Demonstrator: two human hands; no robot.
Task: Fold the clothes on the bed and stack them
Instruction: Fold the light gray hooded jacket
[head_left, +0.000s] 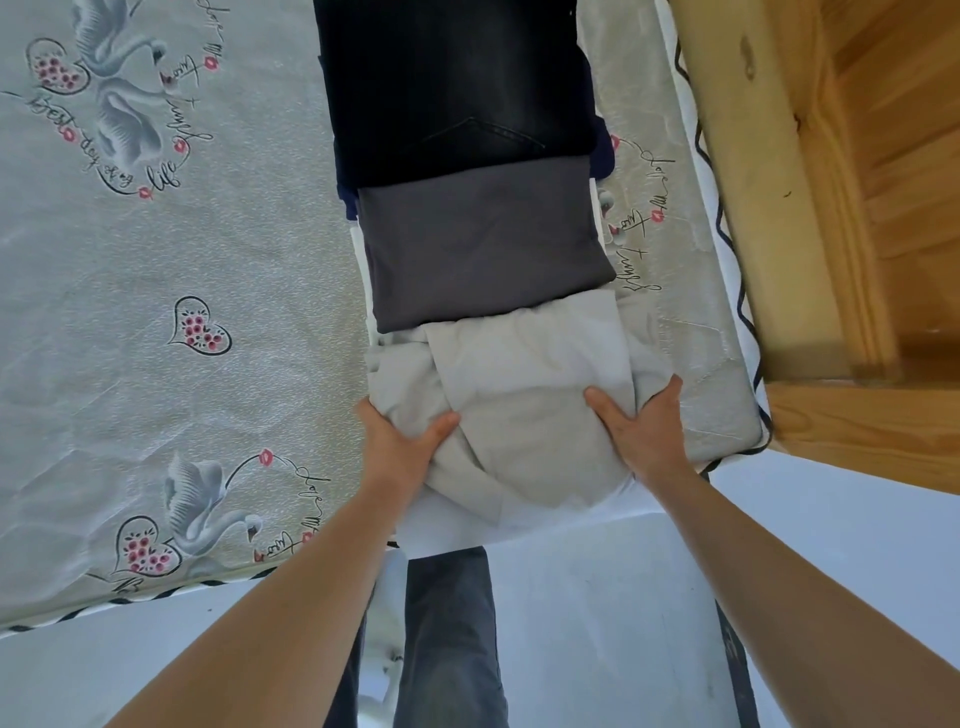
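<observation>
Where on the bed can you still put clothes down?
The bed is bare left of the clothes, among the swan and heart prints. The right strip by the wooden frame is narrow. The row of clothes crowds the middle.

2 bare forearms, no sleeves, no watch/rings seen, left hand (402, 447) at 9 o'clock, right hand (641, 431) at 3 o'clock, dark grey trousers (449, 639) at 6 o'clock

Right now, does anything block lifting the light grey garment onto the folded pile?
Nothing visible does. Both the left hand and right hand grip the light grey garment; the dark grey folded garment beyond it lies bare.
</observation>
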